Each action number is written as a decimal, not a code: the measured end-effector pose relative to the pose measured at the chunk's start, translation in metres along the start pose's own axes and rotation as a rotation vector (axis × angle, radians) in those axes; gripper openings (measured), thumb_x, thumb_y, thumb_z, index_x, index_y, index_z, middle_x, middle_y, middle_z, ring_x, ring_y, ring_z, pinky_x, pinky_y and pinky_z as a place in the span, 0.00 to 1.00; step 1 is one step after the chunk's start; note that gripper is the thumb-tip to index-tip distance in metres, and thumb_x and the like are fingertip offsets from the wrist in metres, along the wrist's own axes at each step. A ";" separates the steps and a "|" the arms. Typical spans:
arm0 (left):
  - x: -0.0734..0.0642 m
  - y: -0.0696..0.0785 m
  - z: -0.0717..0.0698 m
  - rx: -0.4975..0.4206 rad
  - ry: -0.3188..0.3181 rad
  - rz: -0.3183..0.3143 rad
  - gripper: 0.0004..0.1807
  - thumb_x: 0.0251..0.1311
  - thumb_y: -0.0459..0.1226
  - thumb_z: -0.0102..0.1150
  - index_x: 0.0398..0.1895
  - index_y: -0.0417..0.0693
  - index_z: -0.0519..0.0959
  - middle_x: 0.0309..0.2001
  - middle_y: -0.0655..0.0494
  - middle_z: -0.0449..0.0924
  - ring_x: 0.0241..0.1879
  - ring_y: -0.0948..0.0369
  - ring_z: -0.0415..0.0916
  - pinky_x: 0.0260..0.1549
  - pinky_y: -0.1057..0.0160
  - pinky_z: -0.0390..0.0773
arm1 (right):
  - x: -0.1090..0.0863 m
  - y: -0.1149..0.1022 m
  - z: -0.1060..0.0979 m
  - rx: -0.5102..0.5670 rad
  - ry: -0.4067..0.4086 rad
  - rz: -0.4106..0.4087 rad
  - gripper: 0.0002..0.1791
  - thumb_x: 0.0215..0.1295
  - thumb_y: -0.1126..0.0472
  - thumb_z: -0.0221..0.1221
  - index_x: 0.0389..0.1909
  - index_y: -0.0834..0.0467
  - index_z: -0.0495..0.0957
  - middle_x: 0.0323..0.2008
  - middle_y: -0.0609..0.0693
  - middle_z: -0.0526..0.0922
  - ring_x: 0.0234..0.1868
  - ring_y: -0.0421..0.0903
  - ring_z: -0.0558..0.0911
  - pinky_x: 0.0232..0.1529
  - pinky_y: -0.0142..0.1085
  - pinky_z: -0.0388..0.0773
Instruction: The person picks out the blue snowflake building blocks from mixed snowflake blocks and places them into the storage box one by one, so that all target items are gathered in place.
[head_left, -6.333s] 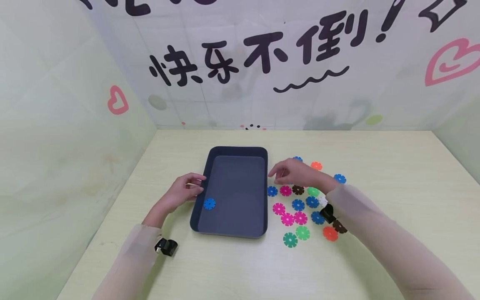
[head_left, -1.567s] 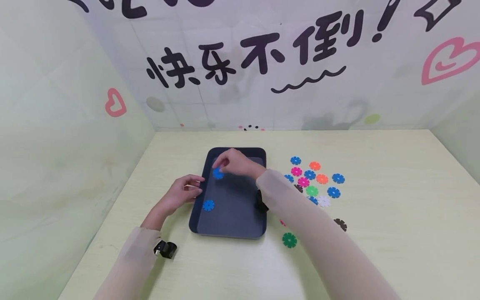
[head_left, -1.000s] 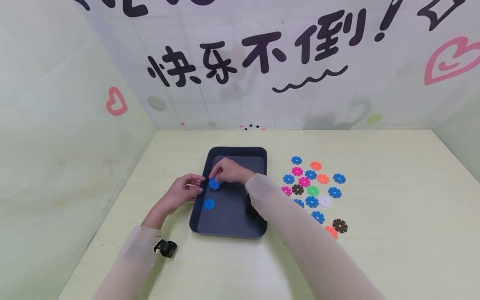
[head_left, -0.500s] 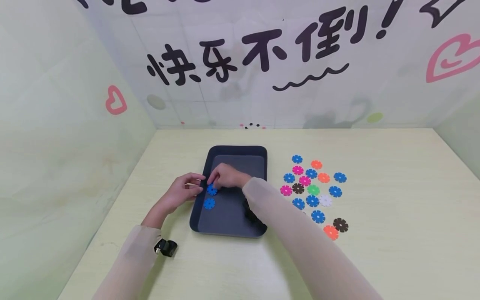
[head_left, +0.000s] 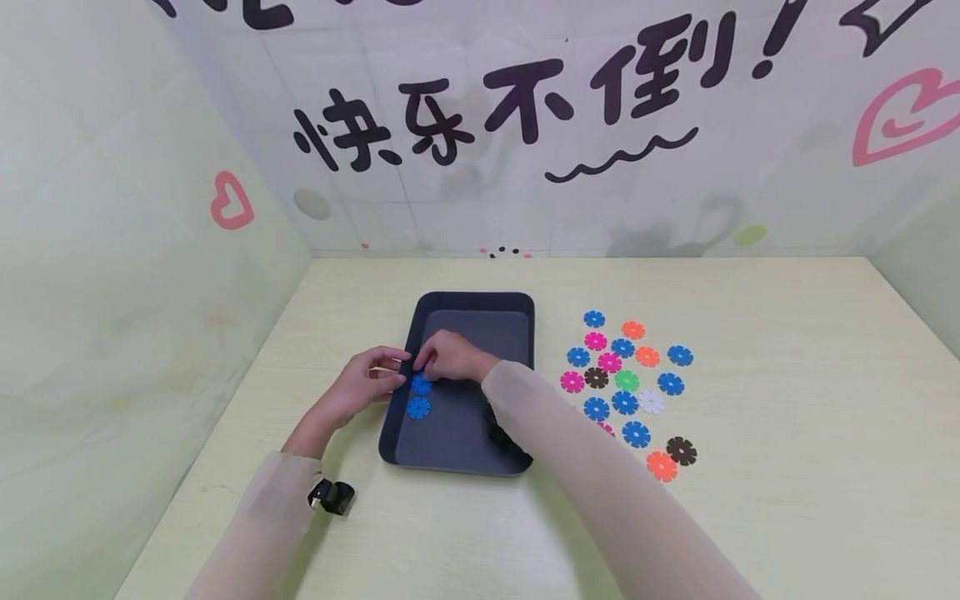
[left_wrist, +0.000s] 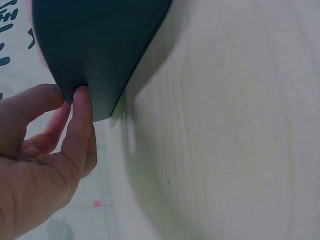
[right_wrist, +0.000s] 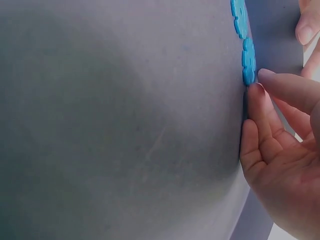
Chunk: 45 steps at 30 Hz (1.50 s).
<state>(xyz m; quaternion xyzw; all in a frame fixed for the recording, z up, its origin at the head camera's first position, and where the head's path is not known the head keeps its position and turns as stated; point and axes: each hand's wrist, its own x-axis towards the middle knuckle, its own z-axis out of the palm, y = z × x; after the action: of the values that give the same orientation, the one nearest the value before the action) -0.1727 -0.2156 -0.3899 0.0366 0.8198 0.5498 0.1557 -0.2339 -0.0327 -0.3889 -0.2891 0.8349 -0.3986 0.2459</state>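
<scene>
Where the right hand [head_left: 453, 357] works: while the left hand [head_left: 363, 379] keeps to the outside edge, it reaches over the dark tray [head_left: 459, 437] with its fingertips down by the left inner wall.
Grip of the right hand: together, with thumb and forefinger pinched at the edge of the farther blue disc [head_left: 422, 386], as the right wrist view shows.
Farther blue disc: inside the tray, next to the left wall; whether it lies fully flat cannot be told.
Nearer blue disc [head_left: 418, 408]: on the tray floor just beside the first, in line with it along the same wall, the two rims touching or almost so.
Grip of the left hand: clamped on the tray's left wall, one digit pressed to the outer face and others at the rim.
Tray: shallow, with rounded corners, long sides running away from the person, set on the pale desk [head_left: 795, 417].
Loose discs: scattered right of the tray, notched round the edge; several blue discs [head_left: 680, 356], a few pink discs [head_left: 572, 382] and orange discs [head_left: 647, 357], two brown discs [head_left: 597, 377], one green disc [head_left: 626, 381], one white disc [head_left: 651, 402].
Right sleeve [head_left: 592, 475]: crosses the tray's near right corner and partly covers one pink disc.
Wrist cameras: one black unit [head_left: 333, 497] under the left cuff, another [head_left: 501, 429] under the right.
Backdrop [head_left: 480, 208]: pale, with large dark lettering [head_left: 528, 100] and pink hearts [head_left: 232, 200].
</scene>
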 end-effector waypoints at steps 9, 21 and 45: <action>0.000 -0.002 -0.001 0.011 0.004 0.003 0.21 0.60 0.28 0.53 0.57 0.36 0.67 0.48 0.37 0.67 0.42 0.51 0.73 0.35 0.59 0.77 | -0.002 -0.001 -0.006 0.015 0.002 -0.050 0.12 0.53 0.74 0.60 0.40 0.67 0.81 0.31 0.56 0.83 0.28 0.41 0.78 0.32 0.28 0.74; -0.001 -0.001 0.000 0.001 0.000 0.014 0.21 0.60 0.28 0.53 0.57 0.35 0.68 0.47 0.38 0.68 0.41 0.54 0.73 0.34 0.60 0.77 | -0.020 -0.014 -0.043 -0.104 -0.036 -0.113 0.14 0.57 0.68 0.60 0.45 0.65 0.79 0.33 0.52 0.80 0.32 0.42 0.78 0.36 0.29 0.74; 0.000 -0.002 0.001 0.012 0.001 0.004 0.21 0.60 0.27 0.52 0.57 0.34 0.67 0.47 0.38 0.67 0.40 0.54 0.72 0.34 0.61 0.77 | -0.093 0.008 -0.116 -0.171 0.074 -0.077 0.13 0.59 0.65 0.59 0.45 0.62 0.79 0.34 0.51 0.80 0.37 0.46 0.78 0.40 0.37 0.75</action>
<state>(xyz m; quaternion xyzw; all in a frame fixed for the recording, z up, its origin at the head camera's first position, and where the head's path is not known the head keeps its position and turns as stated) -0.1724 -0.2155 -0.3916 0.0391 0.8231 0.5452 0.1540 -0.2446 0.0953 -0.3131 -0.3261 0.8625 -0.3456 0.1738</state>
